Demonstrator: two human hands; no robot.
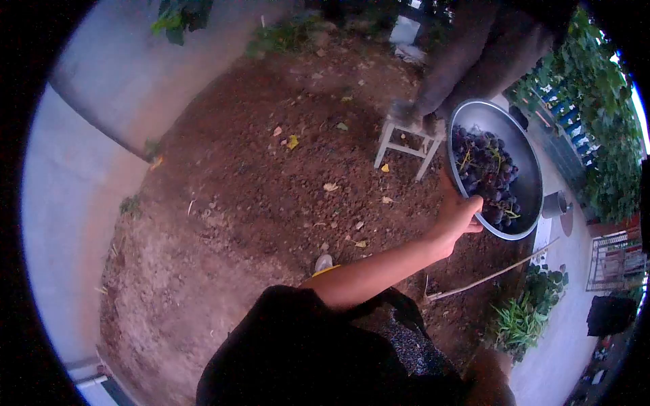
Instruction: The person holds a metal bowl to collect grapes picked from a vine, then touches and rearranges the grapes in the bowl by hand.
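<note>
My left hand (455,220) grips the near rim of a metal bowl (530,162), its thumb over the edge and its fingers partly hidden beneath. Dark purple grapes (489,172) with yellow-green stems lie in bunches inside the tilted bowl. My left arm is stretched out from a black sleeve. At the bottom edge a dim patch of skin (491,379) shows, perhaps my right arm; no right hand can be made out.
Another person's legs in dark trousers (474,61) rise above a pale stool (403,145), feet on its top. Brown soil (271,189) with fallen leaves spreads around. A long stick (491,272), green plants (525,318), a grey pot (554,204) and a pale wall (162,74) are also around.
</note>
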